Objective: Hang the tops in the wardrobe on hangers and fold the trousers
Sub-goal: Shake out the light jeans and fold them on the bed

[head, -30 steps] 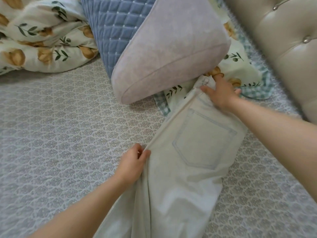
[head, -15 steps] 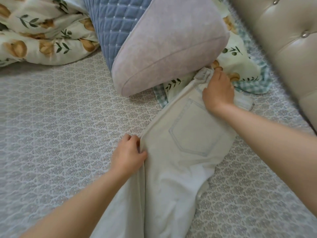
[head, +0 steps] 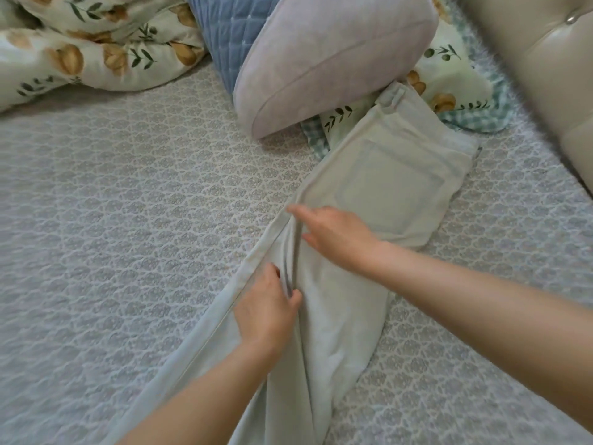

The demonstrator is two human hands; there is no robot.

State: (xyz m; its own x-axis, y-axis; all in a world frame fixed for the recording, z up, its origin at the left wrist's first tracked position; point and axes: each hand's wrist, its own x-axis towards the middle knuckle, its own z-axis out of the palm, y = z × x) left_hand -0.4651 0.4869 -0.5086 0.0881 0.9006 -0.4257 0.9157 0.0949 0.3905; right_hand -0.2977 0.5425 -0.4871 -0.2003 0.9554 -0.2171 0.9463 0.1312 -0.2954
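Observation:
Pale cream trousers (head: 385,175) lie folded lengthwise on the bed, waistband toward the pillows, back pocket facing up, legs running toward the lower left. My left hand (head: 268,308) rests on the thigh part and pinches a fold of the cloth between thumb and fingers. My right hand (head: 333,232) lies flat on the trousers just below the pocket, fingers spread and pointing left. No tops or hangers are in view.
The bed is covered by a grey patterned sheet (head: 128,203). A lilac and blue quilted pillow (head: 321,56) lies beside the waistband. A floral duvet (head: 80,49) is bunched at the top left. A floral pillowcase (head: 449,81) lies under the waistband. A beige padded headboard (head: 545,59) is at the right.
My right hand has left the waistband and come down to below the pocket. My left hand has slid down the leg. The trousers lie flatter.

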